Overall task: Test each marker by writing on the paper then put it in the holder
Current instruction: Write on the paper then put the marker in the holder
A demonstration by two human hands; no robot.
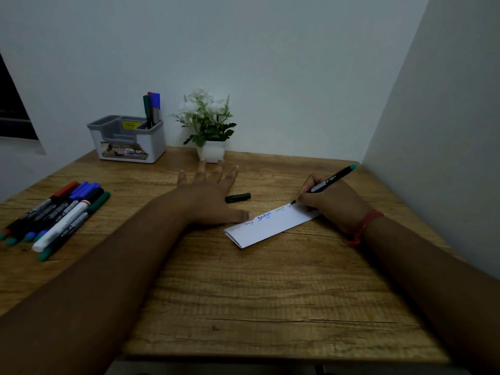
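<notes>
My right hand grips a black marker with a teal end, its tip touching the far right of a folded white paper that bears several written words. My left hand lies flat on the table, fingers spread, thumb pressing the paper's upper left edge. The marker's black cap lies on the table just right of my left hand. Several more markers lie in a row at the left. A grey-white holder at the back left has markers standing in its right rear compartment.
A small white pot with a white-flowered plant stands at the back centre, just beyond my left fingertips. Walls close the wooden table in at the back and right. A red thread band circles my right wrist.
</notes>
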